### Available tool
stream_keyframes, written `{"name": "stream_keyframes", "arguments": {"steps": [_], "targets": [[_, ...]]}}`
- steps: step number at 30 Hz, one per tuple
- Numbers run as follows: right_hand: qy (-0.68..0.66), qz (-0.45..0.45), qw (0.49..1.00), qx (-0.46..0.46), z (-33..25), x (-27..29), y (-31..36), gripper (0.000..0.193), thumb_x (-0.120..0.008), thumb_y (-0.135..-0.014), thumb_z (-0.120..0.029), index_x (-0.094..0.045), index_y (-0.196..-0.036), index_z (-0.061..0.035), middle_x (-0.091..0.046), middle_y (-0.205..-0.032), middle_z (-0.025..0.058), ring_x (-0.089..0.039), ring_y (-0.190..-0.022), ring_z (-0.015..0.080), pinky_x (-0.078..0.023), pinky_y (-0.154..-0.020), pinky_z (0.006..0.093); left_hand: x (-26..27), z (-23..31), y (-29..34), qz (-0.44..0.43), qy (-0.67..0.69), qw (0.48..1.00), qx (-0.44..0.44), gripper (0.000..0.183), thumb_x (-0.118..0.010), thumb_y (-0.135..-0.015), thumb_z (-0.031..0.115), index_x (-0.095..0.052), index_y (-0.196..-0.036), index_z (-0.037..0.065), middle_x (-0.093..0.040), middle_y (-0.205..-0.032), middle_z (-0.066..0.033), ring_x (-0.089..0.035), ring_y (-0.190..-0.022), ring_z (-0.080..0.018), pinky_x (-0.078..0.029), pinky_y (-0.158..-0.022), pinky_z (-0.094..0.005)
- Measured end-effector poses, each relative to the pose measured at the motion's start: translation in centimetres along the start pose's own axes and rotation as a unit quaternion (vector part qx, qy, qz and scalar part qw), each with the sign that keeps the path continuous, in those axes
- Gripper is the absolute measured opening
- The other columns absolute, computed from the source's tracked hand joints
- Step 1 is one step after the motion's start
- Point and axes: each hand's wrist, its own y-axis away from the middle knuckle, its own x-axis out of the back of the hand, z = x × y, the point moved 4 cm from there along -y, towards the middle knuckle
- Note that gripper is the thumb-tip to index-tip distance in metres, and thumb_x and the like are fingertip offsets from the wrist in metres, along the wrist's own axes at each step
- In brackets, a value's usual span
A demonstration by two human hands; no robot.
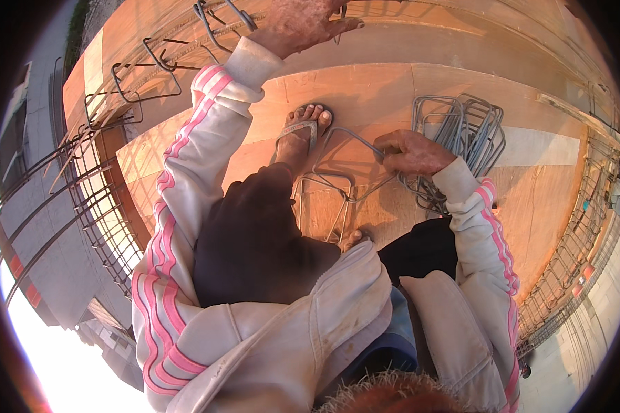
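My right hand (417, 153) is closed on one corner of a bent steel rebar stirrup (352, 199), a loose rectangular hoop. The hoop hangs in front of me beside my sandalled foot (300, 134). At the top edge my left hand (300, 26) reaches forward, thumb stretched out to the right. Its upper part is cut off by the picture's edge. A bit of bent metal shows by its fingertips; whether the hand touches it I cannot tell. Several stirrups (162, 65) stand in a row left of that hand. A pile of grey stirrups (472, 134) lies just beyond my right hand.
Plywood sheeting (365, 86) lies under my feet. Long rebar runs along the far side. A rebar cage (93, 199) borders the left edge, and another (565, 244) curves along the right. Pale ground shows beyond both edges.
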Motion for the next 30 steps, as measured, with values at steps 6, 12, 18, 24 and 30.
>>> {"name": "stream_keyframes", "arguments": {"steps": [6,12,18,24,30], "targets": [[-0.214,0.091,0.971,0.055,1.8,2.4,7.2,0.046,-0.062,-0.084,-0.01,-0.06,-0.129,0.0004,-0.064,-0.095,0.0077,-0.061,-0.083,0.015,-0.052,-0.081,0.0306,0.2,-2.0,1.0,-0.111,-0.03,0.993,0.036,0.018,-0.067,-0.082,0.018,-0.061,-0.096,0.009,-0.06,-0.097,-0.0083,-0.059,-0.106,-0.0298,-0.042,-0.092,-0.0502],[-0.244,0.229,0.937,0.101,3.5,1.1,12.7,0.027,-0.065,-0.084,-0.008,-0.063,-0.109,0.0011,-0.061,-0.087,0.0043,-0.059,-0.083,0.0133,-0.05,-0.078,0.0305,1.0,-0.2,4.6,-0.115,-0.003,0.981,0.154,0.033,-0.074,-0.086,0.025,-0.067,-0.114,0.01,-0.064,-0.116,-0.0097,-0.063,-0.106,-0.0314,-0.05,-0.093,-0.0456],[-0.261,0.254,0.927,0.088,3.7,0.4,14.6,0.011,-0.065,-0.085,-0.003,-0.061,-0.095,0.0007,-0.06,-0.083,0.0015,-0.057,-0.082,0.0115,-0.047,-0.077,0.0274,-6.5,9.1,13.4,-0.369,0.224,0.888,0.158,0.038,-0.069,-0.089,0.024,-0.064,-0.125,0.012,-0.063,-0.126,-0.0134,-0.06,-0.118,-0.0335,-0.05,-0.099,-0.0434],[-0.211,0.319,0.92,0.09,4.2,-0.3,13.6,0.02,-0.064,-0.093,-0.008,-0.066,-0.11,0.0021,-0.06,-0.083,0.003,-0.058,-0.076,0.0106,-0.048,-0.066,0.0262,-7.7,13.4,16.4,-0.498,0.174,0.82,0.221,0.037,-0.059,-0.096,0.04,-0.068,-0.121,0.014,-0.066,-0.12,-0.0121,-0.061,-0.114,-0.0345,-0.048,-0.098,-0.0453],[-0.16,0.36,0.919,0.024,6.2,0.8,12.7,0.024,-0.063,-0.097,-0.013,-0.067,-0.117,-0.0002,-0.063,-0.087,0.0016,-0.054,-0.075,0.0084,-0.046,-0.064,0.0251,-8.8,14.2,15.6,-0.499,0.433,0.731,0.171,0.034,-0.058,-0.096,0.038,-0.071,-0.116,0.014,-0.067,-0.117,-0.011,-0.062,-0.112,-0.0336,-0.048,-0.094,-0.0459]]}}
